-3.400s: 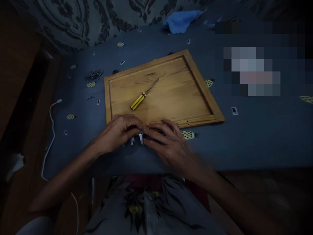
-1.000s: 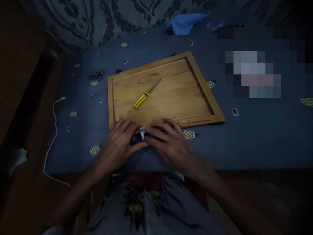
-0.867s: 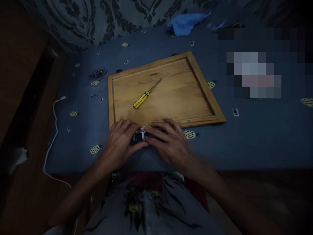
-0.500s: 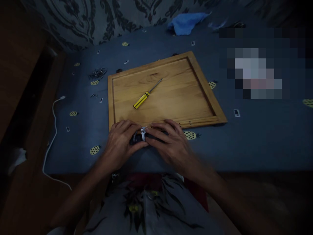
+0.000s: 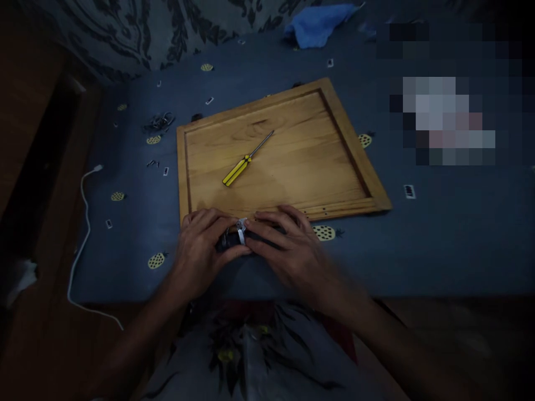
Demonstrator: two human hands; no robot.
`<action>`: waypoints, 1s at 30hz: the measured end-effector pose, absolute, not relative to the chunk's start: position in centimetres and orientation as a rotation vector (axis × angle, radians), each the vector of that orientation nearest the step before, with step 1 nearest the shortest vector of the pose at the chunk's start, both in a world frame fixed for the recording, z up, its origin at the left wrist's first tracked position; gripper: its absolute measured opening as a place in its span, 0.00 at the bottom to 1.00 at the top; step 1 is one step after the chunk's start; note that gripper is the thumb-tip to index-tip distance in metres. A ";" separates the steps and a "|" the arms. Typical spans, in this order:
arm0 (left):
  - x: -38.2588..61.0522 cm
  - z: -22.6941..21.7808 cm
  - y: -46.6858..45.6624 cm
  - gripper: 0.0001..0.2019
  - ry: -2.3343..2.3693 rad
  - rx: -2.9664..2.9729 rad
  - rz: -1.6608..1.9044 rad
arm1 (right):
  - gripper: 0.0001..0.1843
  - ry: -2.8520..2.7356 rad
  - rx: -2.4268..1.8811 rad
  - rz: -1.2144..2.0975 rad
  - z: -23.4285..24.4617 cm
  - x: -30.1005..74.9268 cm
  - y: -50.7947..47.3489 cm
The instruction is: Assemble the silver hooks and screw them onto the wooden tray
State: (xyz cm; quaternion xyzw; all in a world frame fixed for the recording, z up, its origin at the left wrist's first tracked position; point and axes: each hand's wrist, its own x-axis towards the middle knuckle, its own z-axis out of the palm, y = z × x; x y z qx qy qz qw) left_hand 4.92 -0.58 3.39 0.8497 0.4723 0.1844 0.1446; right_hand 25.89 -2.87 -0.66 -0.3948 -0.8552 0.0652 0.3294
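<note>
A dark object with a small silver metal bracket (image 5: 241,231) sits at the front edge of a framed wooden panel (image 5: 292,159). My left hand (image 5: 200,245) is closed round its left side, fingers over the panel's edge and thumb along the near side. From the right, my right hand (image 5: 288,245) grips it too, with fingertips against the bracket. My fingers cover much of the dark object, so its exact kind cannot be made out. On the panel lies a yellow-handled screwdriver (image 5: 238,170), its shaft pointing away to the right.
A blue patterned cloth (image 5: 259,278) covers the surface. Left of the panel are a tangle of small dark metal parts (image 5: 161,121), a few small screws (image 5: 153,164) and a white cable (image 5: 87,217). A blue rag (image 5: 317,27) lies at the back. An area at the right is pixelated.
The view has shifted slightly. Both hands keep their grip at the panel's front edge, and the silver bracket appears slightly more tilted. The screwdriver stays on the panel.
</note>
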 end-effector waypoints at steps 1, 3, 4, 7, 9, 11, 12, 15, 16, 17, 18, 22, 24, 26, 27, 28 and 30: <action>4.9 3.4 -0.6 0.20 1.358 2.450 0.527 | 0.09 -2.236 -1.033 0.177 -0.6 25.9 -2.9; 4.9 3.5 -0.6 0.20 1.347 2.456 0.524 | 0.09 -2.232 -1.035 0.192 -0.7 25.9 -3.0; 4.8 3.5 -0.5 0.20 1.341 2.459 0.523 | 0.09 -2.231 -1.038 0.197 -0.7 25.9 -3.0; 4.8 3.5 -0.5 0.19 1.343 2.452 0.507 | 0.09 -2.239 -1.048 0.195 -0.8 25.9 -3.0; 4.8 3.5 -0.5 0.19 1.348 2.447 0.512 | 0.09 -2.242 -1.052 0.192 -0.8 26.0 -3.0; 4.8 3.5 -0.5 0.20 1.347 2.441 0.529 | 0.10 -2.249 -1.047 0.198 -0.8 26.0 -3.0; 4.8 3.5 -0.5 0.20 1.344 2.439 0.536 | 0.10 -2.248 -1.042 0.198 -0.9 26.0 -3.0; 4.8 3.5 -0.5 0.20 1.339 2.433 0.533 | 0.11 -2.236 -1.033 0.201 -1.0 26.1 -3.0; 4.9 3.4 -0.6 0.20 1.340 2.431 0.535 | 0.11 -2.221 -1.029 0.210 -1.0 26.1 -3.0; 4.9 3.4 -0.6 0.20 1.339 2.430 0.540 | 0.12 -2.206 -1.022 0.226 -0.9 26.1 -3.0; 4.9 3.4 -0.6 0.19 1.339 2.427 0.547 | 0.12 -2.185 -1.010 0.243 -0.8 26.2 -3.0; 4.9 3.2 -0.6 0.20 1.330 2.429 0.565 | 0.17 -2.070 -1.003 0.319 0.3 26.6 -2.4; 5.0 3.0 -0.6 0.20 1.330 2.437 0.576 | 0.19 -2.039 -1.037 0.334 0.9 26.8 -1.6; 5.1 2.9 -0.5 0.21 1.332 2.433 0.583 | 0.17 -2.072 -1.049 0.302 1.5 26.9 -0.1; 5.1 2.9 -0.5 0.21 1.333 2.430 0.584 | 0.16 -2.118 -1.055 0.270 1.8 26.9 0.8; 5.1 2.9 -0.5 0.21 1.336 2.426 0.583 | 0.16 -2.198 -1.059 0.247 2.1 26.8 1.8; 5.1 3.0 -0.4 0.20 1.340 2.417 0.577 | 0.21 -2.345 -1.103 0.193 2.5 26.3 4.0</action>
